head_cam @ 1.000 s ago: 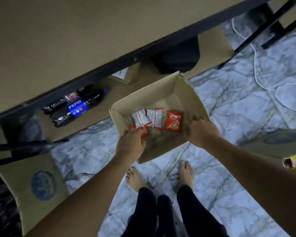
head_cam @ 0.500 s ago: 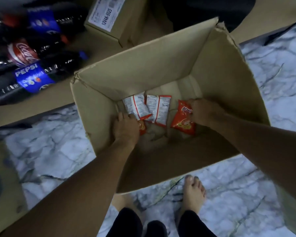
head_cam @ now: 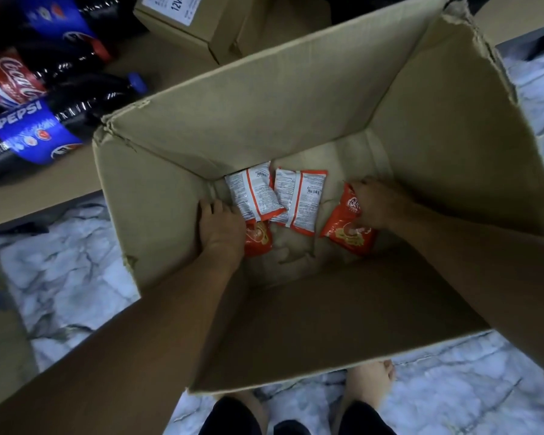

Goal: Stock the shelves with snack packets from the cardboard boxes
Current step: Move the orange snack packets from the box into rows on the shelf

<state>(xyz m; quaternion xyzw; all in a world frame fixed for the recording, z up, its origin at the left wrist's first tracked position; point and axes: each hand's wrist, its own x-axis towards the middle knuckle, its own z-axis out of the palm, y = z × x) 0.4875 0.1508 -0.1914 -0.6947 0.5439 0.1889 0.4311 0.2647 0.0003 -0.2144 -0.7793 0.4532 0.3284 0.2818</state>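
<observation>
- Head view, looking straight down: we have both arms reaching deep into an open cardboard box (head_cam: 296, 98) that stands on the marble floor (head_cam: 69, 277), and only four snack packets show on its bottom, all crowded toward the far-left corner and far wall.
- Our left hand (head_cam: 220, 227) lies flat against the box's left wall at the bottom, fingers fairly straight and holding nothing that we can see; its edge touches the white-backed packet (head_cam: 255, 193) and hides part of the orange packet under it (head_cam: 259, 240) (we judge it is steadying or herding the pile, not grasping).
- Our right hand (head_cam: 377, 205) has its fingers curled down onto the top of the orange packet on the right (head_cam: 343, 233), which sits toward the box's right side, apart from the rest; it looks like a pinch on the upper edge, taken there because the seam gives the firmest hold on a puffed bag.
- A second white-backed packet (head_cam: 302, 199) lies face down between the two hands, partly under the first one's edge.
- Beyond the box's far-left corner, a low shelf (head_cam: 60, 180) carries Pepsi and Coca-Cola bottles (head_cam: 35, 127) lying on their sides and a small labelled carton (head_cam: 186, 23).
- Our bare feet (head_cam: 371, 381) stand just outside the box's near wall.
- The box is nearly emptied, so we judge this picking stage to be almost done.
</observation>
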